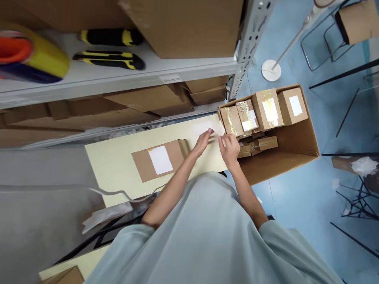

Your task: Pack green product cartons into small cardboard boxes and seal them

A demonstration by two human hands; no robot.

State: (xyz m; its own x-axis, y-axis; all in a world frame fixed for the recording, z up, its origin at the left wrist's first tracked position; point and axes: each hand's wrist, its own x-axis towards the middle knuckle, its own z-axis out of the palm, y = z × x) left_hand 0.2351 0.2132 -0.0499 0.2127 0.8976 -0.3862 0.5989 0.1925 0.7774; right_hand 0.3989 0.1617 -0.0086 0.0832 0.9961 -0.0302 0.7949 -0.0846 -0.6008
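Observation:
My left hand [203,142] reaches over the cream tabletop [118,157], its fingers stretched towards the right and a little blurred. Close beside it, my right hand [229,150] has its fingers curled in a pinch; what is in them is too small to make out. A pale, thin smear shows between the two hands. Just beyond them lie a faint white sheet [201,128] and another white piece [219,127] by the carton's edge. Left of my left forearm, a closed brown cardboard box [139,165] carries a white label [160,160].
A large open carton [309,138] at the right holds several small taped boxes [268,108]. Beyond the table stands a metal shelf [195,69] with cartons, two yellow-black cutters [111,59] and a tape roll [44,59]. A grey cable [118,193] hangs near the table's front edge.

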